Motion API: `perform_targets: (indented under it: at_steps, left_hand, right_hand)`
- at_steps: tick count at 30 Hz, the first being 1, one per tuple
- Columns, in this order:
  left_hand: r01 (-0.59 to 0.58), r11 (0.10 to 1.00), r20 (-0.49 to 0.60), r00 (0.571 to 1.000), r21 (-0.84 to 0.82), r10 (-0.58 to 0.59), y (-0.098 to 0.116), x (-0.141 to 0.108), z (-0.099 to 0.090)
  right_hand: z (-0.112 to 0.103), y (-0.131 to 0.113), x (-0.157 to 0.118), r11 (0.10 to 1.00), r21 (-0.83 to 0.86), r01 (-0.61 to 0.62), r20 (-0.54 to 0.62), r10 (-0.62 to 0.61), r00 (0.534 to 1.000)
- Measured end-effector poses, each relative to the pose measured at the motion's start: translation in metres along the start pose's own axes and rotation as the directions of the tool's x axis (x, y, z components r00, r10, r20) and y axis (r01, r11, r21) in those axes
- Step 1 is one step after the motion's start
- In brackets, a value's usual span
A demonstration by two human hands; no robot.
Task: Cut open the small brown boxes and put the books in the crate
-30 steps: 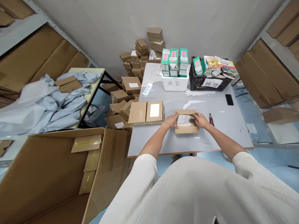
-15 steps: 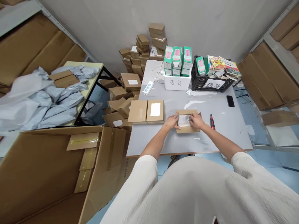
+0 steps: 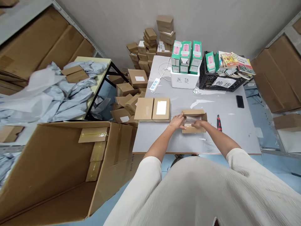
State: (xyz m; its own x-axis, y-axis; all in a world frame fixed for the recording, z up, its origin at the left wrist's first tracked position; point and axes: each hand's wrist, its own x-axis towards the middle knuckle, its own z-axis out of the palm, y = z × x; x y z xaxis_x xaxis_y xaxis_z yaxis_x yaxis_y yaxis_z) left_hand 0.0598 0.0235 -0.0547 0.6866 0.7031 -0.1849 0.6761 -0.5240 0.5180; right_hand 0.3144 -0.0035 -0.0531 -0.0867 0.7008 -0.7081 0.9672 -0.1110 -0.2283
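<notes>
Gripping the open carton (image 3: pixel 194 130) with left hand (image 3: pixel 176 121), reaching inside with right hand (image 3: pixel 199 123), closure unclear. Set lengthwise left-to-right, facing up, right of centre, with room below to table edge (image 3: pixel 197 153).

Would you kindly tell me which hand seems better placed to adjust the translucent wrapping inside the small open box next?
Probably the right hand: it reaches inside the small open box, at the translucent wrapping, while the left hand is at the box's left end, seemingly steadying it.
</notes>
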Motion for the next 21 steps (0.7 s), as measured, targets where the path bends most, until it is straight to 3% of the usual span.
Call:
perform_targets:
  at_steps: [3, 7, 13, 21]
  left_hand:
    - [0.005, 1.0, 0.01, 1.0, -0.009, -0.005, 0.001, 0.0, -0.001]
    - [0.0, 1.0, 0.018, 1.0, 0.004, 0.0, 0.001, -0.001, -0.001]
    - [0.009, 0.999, 0.031, 0.999, 0.04, -0.01, 0.002, -0.002, -0.002]
    - [0.005, 0.997, 0.047, 0.999, 0.082, -0.009, 0.004, -0.002, -0.003]
  right_hand:
    - [-0.005, -0.002, 0.001, 0.995, -0.016, -0.095, 0.123, 0.096, 0.988]
    - [-0.011, -0.011, 0.002, 0.997, -0.049, -0.065, 0.062, 0.068, 0.996]
    - [-0.012, -0.013, -0.004, 0.996, -0.066, -0.059, -0.119, 0.051, 0.992]
    - [-0.016, -0.027, -0.02, 0.978, -0.208, 0.01, -0.063, -0.023, 0.998]
